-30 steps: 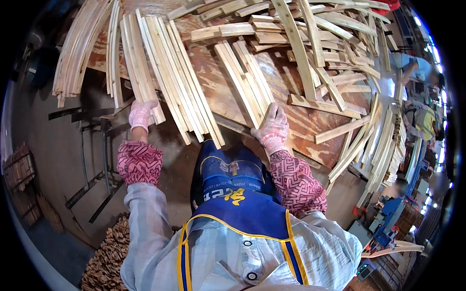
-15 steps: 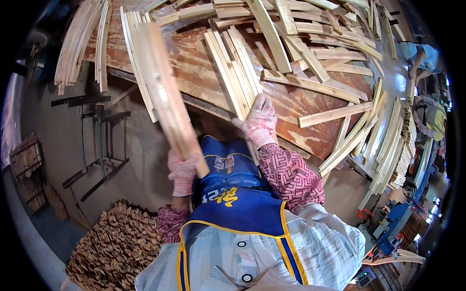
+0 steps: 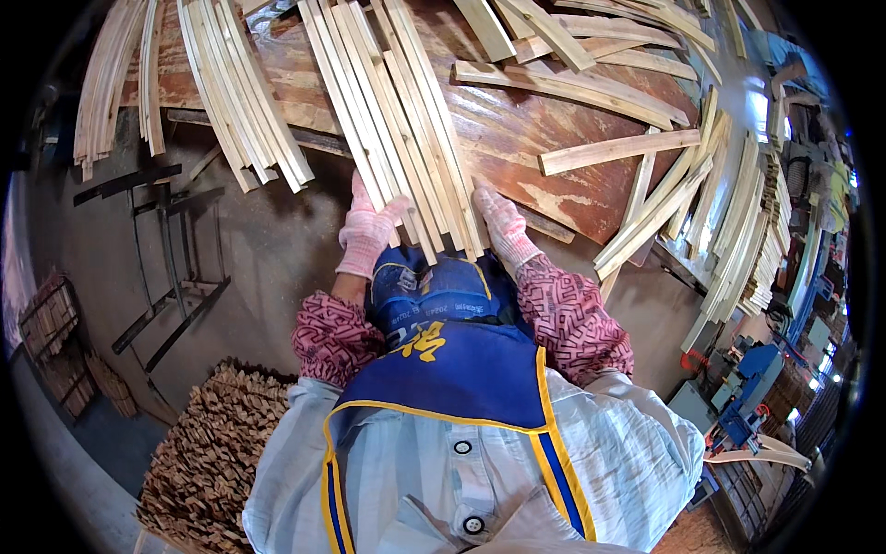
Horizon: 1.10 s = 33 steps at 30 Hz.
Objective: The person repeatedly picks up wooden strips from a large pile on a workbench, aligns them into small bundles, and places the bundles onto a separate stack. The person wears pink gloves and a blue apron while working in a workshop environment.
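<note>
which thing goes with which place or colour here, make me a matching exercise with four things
1. left hand
2. metal stand
3. apron
4. right hand

A. blue with yellow trim
B. at the right side of the wooden strips between the hands
C. black, at the left of the picture
D. at the left side of those strips

Pairs: 1-D, 2-C, 3-A, 4-B

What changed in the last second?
The left hand moved right, carrying wood from the left group to the strip bundle, now wider, and is at its left edge. The right hand shifted from the bundle's near end to its right edge. Loose strips on the right stayed scattered.
</note>
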Each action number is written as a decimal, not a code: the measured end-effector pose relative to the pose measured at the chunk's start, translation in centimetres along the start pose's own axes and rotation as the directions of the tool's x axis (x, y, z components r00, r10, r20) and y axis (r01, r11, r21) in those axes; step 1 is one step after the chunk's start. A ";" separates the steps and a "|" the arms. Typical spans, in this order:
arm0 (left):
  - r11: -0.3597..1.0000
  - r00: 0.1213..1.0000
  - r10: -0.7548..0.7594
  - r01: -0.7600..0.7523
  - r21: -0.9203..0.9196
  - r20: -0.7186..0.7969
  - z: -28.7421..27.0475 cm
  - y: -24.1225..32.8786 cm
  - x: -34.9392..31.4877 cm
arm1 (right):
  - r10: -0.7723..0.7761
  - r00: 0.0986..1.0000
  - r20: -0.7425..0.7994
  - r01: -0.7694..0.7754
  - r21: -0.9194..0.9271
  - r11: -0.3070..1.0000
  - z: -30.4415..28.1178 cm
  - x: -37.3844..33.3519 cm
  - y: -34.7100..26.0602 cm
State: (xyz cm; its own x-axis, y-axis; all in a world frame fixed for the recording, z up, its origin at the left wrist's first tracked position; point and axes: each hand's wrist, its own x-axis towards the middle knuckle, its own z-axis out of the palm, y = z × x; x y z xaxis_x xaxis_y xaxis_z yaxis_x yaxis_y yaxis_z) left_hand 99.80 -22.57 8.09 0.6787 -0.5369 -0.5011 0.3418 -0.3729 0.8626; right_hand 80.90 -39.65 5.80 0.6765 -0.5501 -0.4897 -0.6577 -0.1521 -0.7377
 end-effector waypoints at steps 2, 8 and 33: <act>0.999 0.999 -0.021 0.022 -0.024 0.034 -0.4 -0.3 1.5 | 0.048 0.999 0.025 -0.051 0.112 0.992 0.2 0.8 -0.1; 0.959 0.998 -0.063 0.064 -0.275 0.012 0.3 -1.0 2.2 | 0.054 0.983 0.175 -0.150 0.605 0.782 -0.3 0.4 -2.6; 0.843 0.949 0.264 -0.313 -0.438 -0.171 3.2 9.8 -3.8 | -0.231 0.945 0.232 0.148 0.326 0.934 -4.3 -4.1 -13.1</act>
State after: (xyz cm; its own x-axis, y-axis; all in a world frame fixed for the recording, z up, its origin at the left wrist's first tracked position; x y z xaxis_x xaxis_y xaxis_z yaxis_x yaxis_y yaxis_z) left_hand 98.49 -26.55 18.21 0.8456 -0.4788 -0.2361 0.3603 0.1855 0.9142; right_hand 85.38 -38.91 19.46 0.8681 -0.2941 -0.4000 -0.4056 0.0444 -0.9130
